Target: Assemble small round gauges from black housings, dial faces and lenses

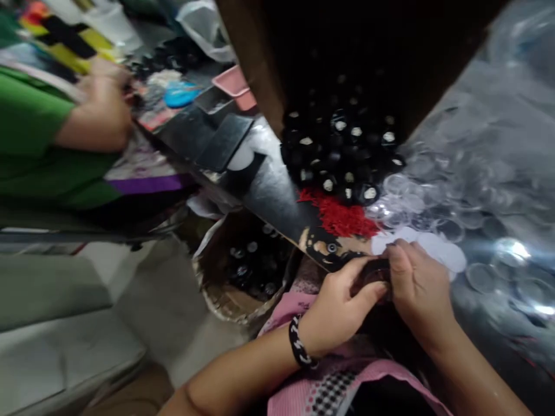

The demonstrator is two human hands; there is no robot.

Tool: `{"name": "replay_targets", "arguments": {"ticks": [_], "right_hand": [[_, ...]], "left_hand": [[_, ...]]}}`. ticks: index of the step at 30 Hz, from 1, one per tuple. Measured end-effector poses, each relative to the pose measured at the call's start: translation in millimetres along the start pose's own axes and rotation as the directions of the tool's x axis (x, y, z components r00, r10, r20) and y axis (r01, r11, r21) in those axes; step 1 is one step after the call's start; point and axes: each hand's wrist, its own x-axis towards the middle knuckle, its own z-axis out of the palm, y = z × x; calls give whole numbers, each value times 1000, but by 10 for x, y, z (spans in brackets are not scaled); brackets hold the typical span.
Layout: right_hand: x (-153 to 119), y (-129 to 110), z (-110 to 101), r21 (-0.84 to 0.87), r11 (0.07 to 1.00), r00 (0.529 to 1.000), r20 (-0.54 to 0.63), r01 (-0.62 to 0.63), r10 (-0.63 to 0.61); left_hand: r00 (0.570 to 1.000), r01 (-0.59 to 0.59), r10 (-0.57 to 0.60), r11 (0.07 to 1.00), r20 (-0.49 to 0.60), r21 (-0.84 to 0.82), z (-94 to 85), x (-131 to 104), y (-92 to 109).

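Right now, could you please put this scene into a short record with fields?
Left hand: holds a dark piece; black wristband
Right hand: holds the same piece
Box: black shiny pieces at its opening
Before the box: red shreds
Near right hand: white discs, clear round pieces
Below table edge: basket with dark contents
Left side: another person's green sleeve

black wristband (pixel 299 342) with white markings, pink striped garment (pixel 286 400), black-dotted panel (pixel 329 394), bare forearms (pixel 243 364)

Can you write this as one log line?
left hand: holding dark part | right hand: holding same part | nearby: red shreds, white discs
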Motion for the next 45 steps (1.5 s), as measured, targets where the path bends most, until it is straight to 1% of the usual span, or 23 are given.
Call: {"name": "replay_targets", "arguments": {"ticks": [3, 5, 7, 8, 9, 10, 11, 12, 13, 14, 16, 18, 21, 22, 24, 26, 28, 30, 32, 34, 36, 39, 45], "right_hand": [[99, -206, 162, 80, 997, 999, 51, 13, -17], [145, -289, 195, 146, 989, 987, 158, 20, -43], [171, -285, 177, 229, 973, 962, 267, -10, -53], [174, -255, 157, 259, 965, 955, 293, -45, -34], [168, -216, 137, 272, 958, 956, 294, -89, 6], [156, -175, 121, 268, 953, 959, 277, -139, 62], [139, -142, 113, 257, 949, 958, 262, -184, 115], [121, -121, 114, 249, 945, 954, 261, -213, 146], [104, -114, 124, 250, 943, 950, 275, -220, 148], [91, -121, 138, 259, 944, 946, 300, -205, 123], [78, -157, 166, 284, 947, 943, 330, -150, 50], [73, -193, 177, 285, 951, 950, 312, -119, 25], [44, -213, 160, 241, 959, 951, 301, -151, 75], [21, -210, 149, 219, 962, 944, 317, -165, 90], [-46, -181, 121, 182, 968, 923, 373, -172, 95], [-128, -104, 72, 156, 973, 897, 434, -168, 85], [-206, 27, -9, 95, 974, 891, 430, -204, 145], [-248, 192, -105, -33, 958, 904, 324, -284, 279], [-229, 355, -175, -203, 921, 912, 182, -331, 368], [-153, 482, -189, -385, 866, 916, 110, -318, 385], [-59, 555, -162, -514, 808, 914, 105, -287, 392], [26, 592, -121, -560, 783, 903, 134, -271, 408], [51, 646, -173, -552, 800, 925, 126, -235, 358]], "left_hand": [[998, 29, -33, 997, -62, -67, -233, -104, 45], [994, 93, -96, 994, -55, -62, -484, -242, 24], [981, 181, -176, 982, -84, 57, -875, -407, -68], [969, 218, -195, 963, -151, 157, -1111, -473, -130], [944, 260, -190, 933, -271, 249, -1353, -516, -188], [906, 275, -119, 894, -405, 352, -1578, -530, -230], [873, 271, -3, 836, -488, 478, -1763, -512, -245], [850, 256, 77, 804, -522, 537, -1891, -458, -230], [840, 216, 167, 769, -516, 601, -1954, -368, -188], [843, 157, 247, 737, -478, 657, -1958, -241, -126], [860, 10, 373, 668, -347, 744, -1840, 110, 17], [872, -39, 390, 657, -296, 753, -1681, 538, 135], [865, -21, 380, 680, -328, 733, -1551, 1104, 196], [858, -15, 379, 695, -348, 719, -1535, 1229, 189], [843, -21, 376, 739, -386, 673, -1517, 1361, 159], [837, -52, 359, 803, -412, 594, -1499, 1348, 138], [841, -100, 333, 869, -426, 484, -1454, 1220, 142], [852, -163, 300, 931, -428, 327, -1342, 1010, 155], [912, -179, 172, 984, -372, 15, -1144, 769, 150], [961, -72, -3, 963, -276, -260, -893, 554, 114], [971, 47, -135, 918, -199, -394, -660, 399, 57], [952, 174, -270, 862, -141, -477, -449, 270, -36], [876, 372, -480, 728, -41, -576, -354, 184, -195]]}}
